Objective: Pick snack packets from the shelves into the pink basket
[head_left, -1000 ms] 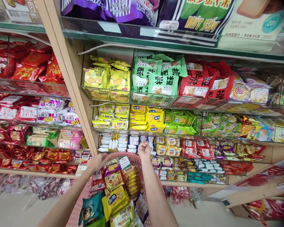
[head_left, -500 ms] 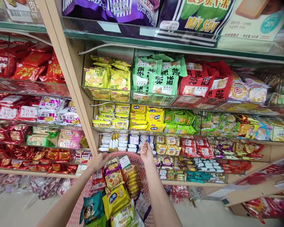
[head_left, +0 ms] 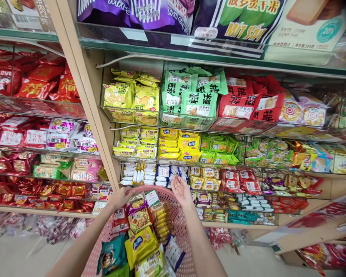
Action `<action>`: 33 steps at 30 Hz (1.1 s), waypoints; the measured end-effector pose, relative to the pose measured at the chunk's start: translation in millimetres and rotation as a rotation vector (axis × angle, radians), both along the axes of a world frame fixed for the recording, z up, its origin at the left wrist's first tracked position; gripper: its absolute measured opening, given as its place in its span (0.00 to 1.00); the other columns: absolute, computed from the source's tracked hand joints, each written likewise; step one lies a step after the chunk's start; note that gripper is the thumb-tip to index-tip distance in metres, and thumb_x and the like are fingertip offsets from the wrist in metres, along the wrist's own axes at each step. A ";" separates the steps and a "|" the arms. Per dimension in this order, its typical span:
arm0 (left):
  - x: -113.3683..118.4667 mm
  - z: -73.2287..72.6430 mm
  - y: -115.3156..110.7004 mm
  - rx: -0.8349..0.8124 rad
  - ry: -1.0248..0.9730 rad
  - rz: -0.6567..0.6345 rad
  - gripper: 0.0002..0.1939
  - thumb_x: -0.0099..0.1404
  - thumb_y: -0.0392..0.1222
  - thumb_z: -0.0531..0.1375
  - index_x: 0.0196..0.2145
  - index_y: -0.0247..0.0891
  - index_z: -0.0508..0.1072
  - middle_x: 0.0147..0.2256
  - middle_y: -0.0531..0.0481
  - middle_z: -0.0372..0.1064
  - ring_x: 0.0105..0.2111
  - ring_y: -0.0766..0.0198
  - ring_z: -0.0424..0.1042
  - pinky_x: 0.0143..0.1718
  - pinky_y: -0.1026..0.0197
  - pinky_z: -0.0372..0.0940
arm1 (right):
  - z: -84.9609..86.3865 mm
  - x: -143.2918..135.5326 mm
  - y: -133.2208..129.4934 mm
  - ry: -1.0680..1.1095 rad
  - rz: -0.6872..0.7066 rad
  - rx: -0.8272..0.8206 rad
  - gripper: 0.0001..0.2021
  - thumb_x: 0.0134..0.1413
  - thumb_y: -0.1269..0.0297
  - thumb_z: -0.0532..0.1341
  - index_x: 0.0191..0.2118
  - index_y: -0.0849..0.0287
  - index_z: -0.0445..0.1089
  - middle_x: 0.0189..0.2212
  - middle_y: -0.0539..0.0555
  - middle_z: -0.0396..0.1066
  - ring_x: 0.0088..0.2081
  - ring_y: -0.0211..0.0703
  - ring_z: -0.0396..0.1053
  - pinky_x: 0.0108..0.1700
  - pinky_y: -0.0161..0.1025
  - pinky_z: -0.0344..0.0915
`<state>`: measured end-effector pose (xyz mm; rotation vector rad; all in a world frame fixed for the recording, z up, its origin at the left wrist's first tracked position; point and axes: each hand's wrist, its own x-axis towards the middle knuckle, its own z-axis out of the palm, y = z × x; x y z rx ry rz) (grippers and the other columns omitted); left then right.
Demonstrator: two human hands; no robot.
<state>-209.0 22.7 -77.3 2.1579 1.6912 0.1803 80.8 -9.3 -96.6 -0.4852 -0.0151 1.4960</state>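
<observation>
My left hand (head_left: 119, 198) is closed on the far left rim of a pink perforated basket (head_left: 182, 227). My right hand (head_left: 182, 191) is open, palm turned up and fingers stretched, by the basket's far right rim. Just beyond its fingertips sit white-and-blue packets (head_left: 163, 175) in a low shelf bin. Inside the basket lie a yellow snack packet (head_left: 141, 243), a teal packet (head_left: 113, 254), a red packet (head_left: 120, 220), a brown ridged pack (head_left: 162, 222) and a white-and-navy packet (head_left: 173, 252), among several others.
Tiered shelves with clear fronts hold green packets (head_left: 200, 102), red packets (head_left: 240, 104) and yellow packets (head_left: 145, 96). A wooden upright (head_left: 86, 104) divides them from red-packed shelves at left. Large purple bags (head_left: 158, 15) stand on top. Bagged goods (head_left: 325, 254) sit low at right.
My right hand has shifted slightly right and nearer, its palm turning further up and its fingers spreading. The left hand stays on the basket rim.
</observation>
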 end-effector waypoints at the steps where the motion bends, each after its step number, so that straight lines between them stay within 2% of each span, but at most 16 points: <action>1: -0.5 -0.9 0.3 0.001 -0.002 0.002 0.30 0.61 0.64 0.42 0.42 0.41 0.71 0.36 0.43 0.73 0.38 0.54 0.72 0.35 0.60 0.62 | -0.2 0.6 -1.7 0.009 0.005 0.005 0.04 0.52 0.73 0.58 0.35 0.62 0.69 0.37 0.54 0.75 0.42 0.35 0.72 0.45 0.35 0.70; 10: -3.3 -6.7 2.7 0.022 -0.017 -0.002 0.30 0.62 0.64 0.41 0.42 0.42 0.71 0.35 0.43 0.73 0.36 0.54 0.72 0.33 0.61 0.62 | -1.4 11.4 -5.7 0.034 -0.010 -0.014 0.05 0.52 0.75 0.56 0.33 0.63 0.68 0.36 0.55 0.75 0.41 0.36 0.73 0.43 0.36 0.71; 20: -2.0 -5.6 2.8 0.032 -0.021 -0.035 0.30 0.62 0.64 0.40 0.40 0.42 0.72 0.33 0.46 0.73 0.34 0.55 0.72 0.31 0.61 0.60 | -1.2 20.1 -11.5 0.040 0.023 0.026 0.04 0.52 0.73 0.55 0.32 0.62 0.67 0.40 0.56 0.74 0.47 0.38 0.70 0.49 0.38 0.68; 24: -1.6 -4.3 2.4 0.025 0.000 -0.025 0.30 0.61 0.65 0.40 0.40 0.43 0.71 0.33 0.46 0.73 0.35 0.55 0.71 0.30 0.61 0.59 | -0.1 20.7 -12.9 -0.015 0.053 0.025 0.06 0.52 0.73 0.55 0.35 0.61 0.68 0.41 0.54 0.74 0.46 0.37 0.70 0.48 0.37 0.67; 33: -2.8 -6.2 3.8 0.036 -0.016 -0.040 0.29 0.62 0.64 0.40 0.40 0.43 0.71 0.33 0.47 0.73 0.34 0.57 0.72 0.30 0.62 0.59 | -1.5 26.7 -19.3 -0.271 0.144 0.020 0.01 0.47 0.70 0.59 0.28 0.60 0.66 0.38 0.55 0.74 0.44 0.38 0.71 0.46 0.36 0.67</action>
